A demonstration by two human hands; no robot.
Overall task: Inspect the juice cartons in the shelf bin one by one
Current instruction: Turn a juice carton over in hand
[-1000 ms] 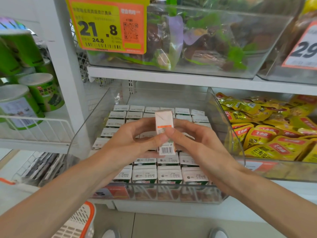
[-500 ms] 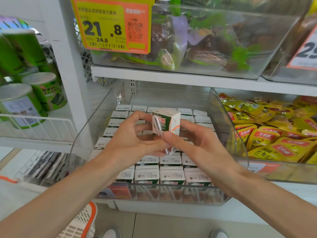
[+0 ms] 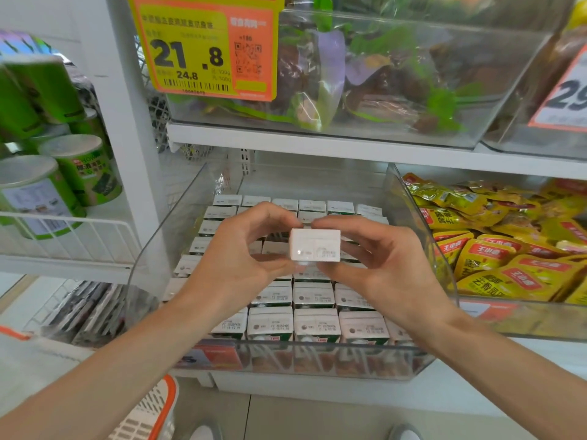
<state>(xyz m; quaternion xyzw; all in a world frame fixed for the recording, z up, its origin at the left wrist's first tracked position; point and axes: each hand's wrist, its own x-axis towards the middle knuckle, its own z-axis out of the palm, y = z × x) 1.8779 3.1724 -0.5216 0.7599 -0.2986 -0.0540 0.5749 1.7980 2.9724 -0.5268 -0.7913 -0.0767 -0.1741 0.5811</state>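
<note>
Pinching carton (image 3: 314, 249) end-on with fingertips of left hand (image 3: 235, 265) and right hand (image 3: 384, 268) above bin (image 3: 317, 360); liable to drop onto packed rows through a loosened pinch mid-turn

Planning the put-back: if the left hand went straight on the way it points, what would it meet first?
The carton that the left hand grips; beyond it, probably the right hand, though depth is unclear.

White juice carton (image 3: 315, 249) end-on above rows of cartons (image 3: 316, 325), clear bin (image 3: 165, 246)
</note>
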